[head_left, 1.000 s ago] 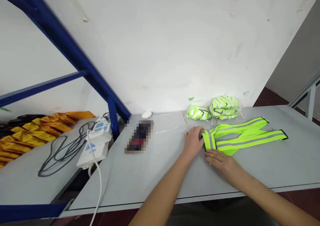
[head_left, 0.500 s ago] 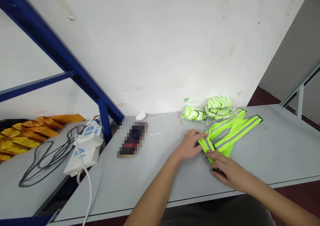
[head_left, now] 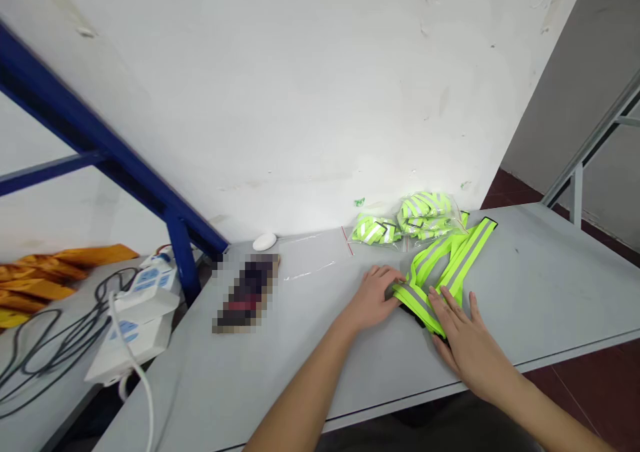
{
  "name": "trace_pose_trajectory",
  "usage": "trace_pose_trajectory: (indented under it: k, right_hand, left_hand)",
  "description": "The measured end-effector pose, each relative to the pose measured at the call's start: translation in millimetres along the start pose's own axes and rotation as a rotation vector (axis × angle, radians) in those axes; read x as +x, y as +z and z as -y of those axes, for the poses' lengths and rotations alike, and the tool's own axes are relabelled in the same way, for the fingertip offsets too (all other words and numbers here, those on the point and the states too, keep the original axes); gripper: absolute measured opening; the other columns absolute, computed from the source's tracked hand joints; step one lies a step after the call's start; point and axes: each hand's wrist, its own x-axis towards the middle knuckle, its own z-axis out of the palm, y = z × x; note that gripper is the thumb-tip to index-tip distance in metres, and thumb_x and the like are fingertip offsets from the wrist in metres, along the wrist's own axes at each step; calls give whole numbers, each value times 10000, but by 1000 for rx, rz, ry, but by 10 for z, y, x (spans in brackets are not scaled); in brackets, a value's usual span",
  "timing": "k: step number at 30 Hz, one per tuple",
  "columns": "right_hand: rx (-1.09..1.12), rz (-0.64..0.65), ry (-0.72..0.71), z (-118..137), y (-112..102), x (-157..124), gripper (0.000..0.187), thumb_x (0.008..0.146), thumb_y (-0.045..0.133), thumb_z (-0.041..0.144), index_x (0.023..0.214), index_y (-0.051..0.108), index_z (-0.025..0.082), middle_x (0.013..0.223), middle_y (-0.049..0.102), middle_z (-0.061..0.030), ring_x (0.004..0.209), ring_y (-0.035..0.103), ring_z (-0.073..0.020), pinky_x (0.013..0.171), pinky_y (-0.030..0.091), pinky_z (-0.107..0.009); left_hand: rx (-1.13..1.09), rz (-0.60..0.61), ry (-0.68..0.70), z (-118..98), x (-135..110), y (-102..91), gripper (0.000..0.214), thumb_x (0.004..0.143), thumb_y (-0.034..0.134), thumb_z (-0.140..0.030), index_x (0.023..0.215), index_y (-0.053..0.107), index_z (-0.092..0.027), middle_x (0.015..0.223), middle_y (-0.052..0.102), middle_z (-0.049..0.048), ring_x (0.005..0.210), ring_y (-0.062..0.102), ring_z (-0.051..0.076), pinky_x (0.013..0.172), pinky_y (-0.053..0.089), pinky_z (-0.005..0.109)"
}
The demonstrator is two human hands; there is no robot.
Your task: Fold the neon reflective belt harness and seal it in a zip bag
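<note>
A neon-yellow reflective strap vest (head_left: 445,265) lies on the grey table (head_left: 310,365), its straps running up and to the right. My left hand (head_left: 374,297) grips the near-left end of the vest with curled fingers. My right hand (head_left: 463,339) lies flat on the vest's near end, fingers stretched and spread. Two clear bags of folded neon vests (head_left: 405,220) sit against the wall just beyond.
An empty clear plastic bag (head_left: 315,255), a small white oval object (head_left: 265,241) and a blurred dark object (head_left: 245,293) lie left of my hands. A blue steel frame (head_left: 105,152) stands left, with a white power strip (head_left: 133,309), black cable and orange cloth (head_left: 45,275) beyond.
The vest's straps have swung from pointing right to pointing up toward the bags. My right hand opened out flat on the vest. The view shifted left and down.
</note>
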Motion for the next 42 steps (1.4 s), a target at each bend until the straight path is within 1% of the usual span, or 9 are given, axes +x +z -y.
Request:
trace_pose_trajectory:
  k: [3,7,10,15,20,26,34,39,42]
  right_hand:
    - [-126,-44,58,35,49,-31,574,926,366,198,1483,247,124,1535,298,-113,1423,240,-320,1108,122,-659]
    - [-155,-29,88,36,97,-24,571,908,353,199,1471,299,114,1545,270,-113,1424,238,-311,1109,155,-628]
    - [-95,28,86,-2,93,-10,573,915,349,234,1475,300,126,1536,293,-115,1405,294,-291,1102,231,-592]
    - [52,153,106,-49,-8,4,576,910,362,256,1474,303,155,1533,315,-109,1421,269,-266,1111,253,-577]
    - [143,176,119,-53,-71,0,595,896,381,240,1477,276,170,1546,290,-111,1436,229,-251,1120,230,-585]
    - [130,132,122,-53,-41,-16,526,907,391,249,1423,368,147,1513,346,-155,1421,265,-275,1117,200,-613]
    - [210,109,90,-79,-81,-46,556,928,429,322,1448,286,190,1498,374,-147,1413,290,-248,1122,226,-586]
    - [220,-24,32,-102,-59,-13,604,900,489,258,1450,250,184,1419,479,-168,1350,406,-241,1116,232,-572]
    - [193,-77,-65,-192,-70,51,640,876,588,356,1424,311,179,1392,508,-178,1310,454,-264,1115,211,-582]
  left_hand:
    - [89,-28,-14,0,24,84,116,818,502,-166,894,577,-212,962,604,17,916,497,209,826,380,351]
    - [198,-116,-27,-21,30,177,111,758,496,-98,789,546,-192,967,573,41,910,495,209,797,388,351]
    - [263,-158,84,-93,-9,206,350,733,485,-49,1029,596,-197,1211,534,85,1074,472,240,913,381,396]
    - [353,45,310,-294,-106,231,640,761,531,-161,1377,427,-297,1476,395,35,1340,299,311,1105,171,552]
    - [391,64,286,-319,-83,270,535,814,577,-368,1334,488,-282,1264,573,51,1199,437,302,1124,82,580]
    - [468,32,340,-183,27,312,635,797,530,-685,1213,570,-207,1082,587,81,1017,486,270,1041,281,481]
    - [569,-79,470,-83,100,419,639,761,464,-741,964,646,-163,885,628,59,903,521,236,986,333,427]
    - [489,-185,511,-79,122,400,587,793,444,-723,805,647,-173,747,622,46,806,510,211,941,387,394]
    - [445,-209,496,-86,104,383,580,800,455,-712,799,642,-163,727,621,48,785,495,207,858,416,375]
